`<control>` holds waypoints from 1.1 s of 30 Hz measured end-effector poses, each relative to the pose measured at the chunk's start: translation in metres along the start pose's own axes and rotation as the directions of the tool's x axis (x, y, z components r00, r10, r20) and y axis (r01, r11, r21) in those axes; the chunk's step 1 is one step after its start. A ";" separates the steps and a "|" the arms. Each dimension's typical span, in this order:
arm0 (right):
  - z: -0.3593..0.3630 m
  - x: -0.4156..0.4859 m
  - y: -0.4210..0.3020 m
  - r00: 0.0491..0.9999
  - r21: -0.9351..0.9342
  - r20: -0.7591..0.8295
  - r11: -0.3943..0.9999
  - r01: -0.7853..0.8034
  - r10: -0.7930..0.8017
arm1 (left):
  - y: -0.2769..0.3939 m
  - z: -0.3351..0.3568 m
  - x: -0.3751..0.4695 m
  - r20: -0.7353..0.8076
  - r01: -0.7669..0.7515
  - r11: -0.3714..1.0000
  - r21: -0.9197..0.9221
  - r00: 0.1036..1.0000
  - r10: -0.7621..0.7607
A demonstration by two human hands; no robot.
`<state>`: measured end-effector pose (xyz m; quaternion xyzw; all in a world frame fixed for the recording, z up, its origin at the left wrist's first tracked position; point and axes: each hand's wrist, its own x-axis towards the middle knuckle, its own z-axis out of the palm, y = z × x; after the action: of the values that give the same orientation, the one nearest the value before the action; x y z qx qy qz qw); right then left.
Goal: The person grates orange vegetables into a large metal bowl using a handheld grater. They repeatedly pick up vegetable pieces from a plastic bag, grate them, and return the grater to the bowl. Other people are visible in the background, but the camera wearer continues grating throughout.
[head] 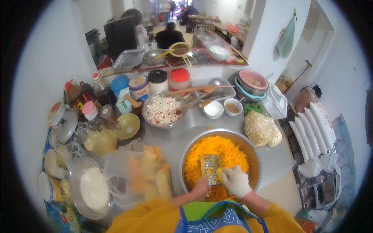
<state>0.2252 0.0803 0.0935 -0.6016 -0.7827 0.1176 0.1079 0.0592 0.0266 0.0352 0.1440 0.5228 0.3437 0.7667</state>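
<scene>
My bare left hand [200,188] grips the lower left side of a wooden-framed metal grater [214,164]. My right hand [235,181], in a white knit glove, presses a yellow-orange vegetable piece [219,174] against the grater's face. Its fingers hide part of the piece. The grater rests tilted inside a large metal basin [257,166]. Orange vegetable shreds [217,144] are heaped in the basin around it. Left of the basin, several pale orange vegetable chunks [154,171] lie beside a clear plastic bag [116,166]; that area is blurred.
At left stands a metal bowl of white dough [94,189]. Behind the basin are a bowl of white and red diced food [163,109], a white bowl [213,110] and a bowl of brown seasoning [233,107]. Bagged bean sprouts [259,128] lie right. Jars [138,86] line the back.
</scene>
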 end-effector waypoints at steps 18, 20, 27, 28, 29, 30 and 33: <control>0.002 0.091 -0.017 0.988 0.017 -0.156 1.000 0.004 -0.001 | -0.010 -0.007 -0.003 -0.010 0.065 0.996 -0.054 0.998 -0.066; 0.000 0.090 -0.013 0.999 0.052 -0.046 0.998 -0.022 0.024 | -0.007 -0.008 -0.006 -0.027 0.013 0.999 -0.034 1.000 -0.014; 0.004 0.015 -0.004 0.999 0.058 -0.024 0.997 0.042 -0.041 | -0.006 -0.005 0.000 -0.050 0.110 0.994 -0.022 0.993 -0.111; 0.010 0.040 -0.005 0.998 0.050 -0.065 0.998 0.023 -0.020 | -0.008 -0.005 0.000 -0.046 0.102 0.994 -0.045 0.994 -0.104; 0.017 0.066 -0.005 0.996 0.011 -0.058 0.998 -0.067 0.068 | -0.010 -0.005 0.000 -0.027 0.032 0.999 -0.031 0.999 -0.033; 0.018 0.083 -0.007 0.987 0.025 -0.133 0.995 -0.092 0.094 | -0.010 -0.007 0.000 -0.010 0.042 0.998 -0.040 0.999 -0.042; 0.006 0.084 -0.010 0.993 0.113 -0.093 0.992 -0.060 0.070 | -0.009 -0.010 -0.002 0.019 0.015 0.998 -0.057 1.000 -0.013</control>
<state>0.1924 0.1588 0.0933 -0.6249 -0.7488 0.1348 0.1750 0.0531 0.0168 0.0273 0.1216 0.5065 0.3518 0.7777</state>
